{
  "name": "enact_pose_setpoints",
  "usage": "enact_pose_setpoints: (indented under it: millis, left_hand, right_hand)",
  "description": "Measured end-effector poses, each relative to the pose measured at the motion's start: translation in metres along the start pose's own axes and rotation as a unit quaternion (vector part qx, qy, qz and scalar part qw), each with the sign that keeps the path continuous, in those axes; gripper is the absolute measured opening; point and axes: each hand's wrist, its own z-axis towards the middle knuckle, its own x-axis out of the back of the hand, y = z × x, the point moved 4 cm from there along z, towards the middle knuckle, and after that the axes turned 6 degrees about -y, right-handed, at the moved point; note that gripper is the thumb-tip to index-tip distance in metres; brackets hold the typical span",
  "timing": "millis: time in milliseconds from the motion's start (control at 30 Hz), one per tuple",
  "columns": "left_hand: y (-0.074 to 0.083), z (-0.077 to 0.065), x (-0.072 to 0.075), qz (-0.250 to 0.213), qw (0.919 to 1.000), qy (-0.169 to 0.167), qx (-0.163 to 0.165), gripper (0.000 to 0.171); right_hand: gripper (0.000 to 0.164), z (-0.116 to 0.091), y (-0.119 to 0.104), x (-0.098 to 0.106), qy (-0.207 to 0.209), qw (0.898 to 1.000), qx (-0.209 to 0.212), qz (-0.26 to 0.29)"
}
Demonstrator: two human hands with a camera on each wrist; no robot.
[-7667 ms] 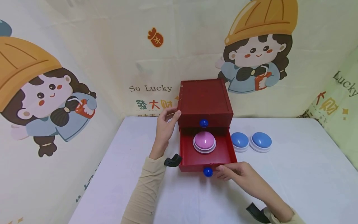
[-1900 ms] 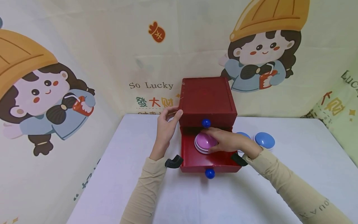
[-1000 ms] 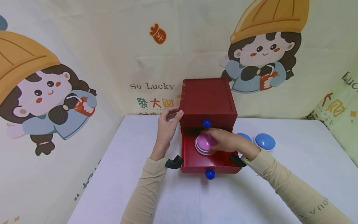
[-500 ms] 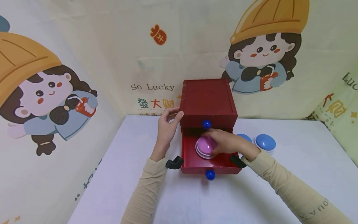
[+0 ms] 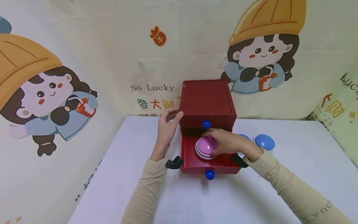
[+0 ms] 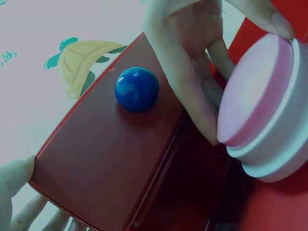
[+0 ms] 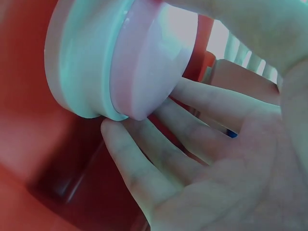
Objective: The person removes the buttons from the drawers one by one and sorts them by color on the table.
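Note:
A red two-drawer box [image 5: 208, 98] stands at the back of the table, its lower drawer [image 5: 190, 160] pulled out. Inside that drawer is a round push button [image 5: 206, 145] with a pink dome and white base. My right hand [image 5: 227, 141] reaches in from the right and grips the button, thumb on the near side and fingers on the far side. In the right wrist view, fingertips [image 7: 113, 130] meet the base's edge. My left hand [image 5: 166, 129] holds the box's left side, thumb at the front corner [image 6: 29, 168] and fingers along the side.
Two blue push buttons with white bases stand right of the box; the nearer one [image 5: 244, 137] is partly behind my right wrist, the other blue button [image 5: 264, 142] farther right. Blue knobs mark the upper drawer [image 5: 206, 124] and lower drawer front [image 5: 209, 175]. A printed cloth wall [image 5: 195, 40] rises behind.
My right hand has gone from the lower drawer's front edge to the pink button. Within the last second the button has shifted slightly toward the drawer front. My left hand stays put.

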Motion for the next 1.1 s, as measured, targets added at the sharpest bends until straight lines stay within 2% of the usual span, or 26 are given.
enact_pose_setpoints:
  millis: [567,1100]
  left_hand:
    - [0.0,-0.001,0.0,0.015,0.9999,0.005,0.001,0.034]
    - [-0.001,-0.002,0.0,0.011,0.9999,0.006,0.001,0.037]
  right_hand:
    - [0.077,-0.02,-0.005,0.009,0.014,0.999,0.014,0.031]
    - [0.074,-0.037,-0.003,0.017,0.062,0.997,0.039,0.031]
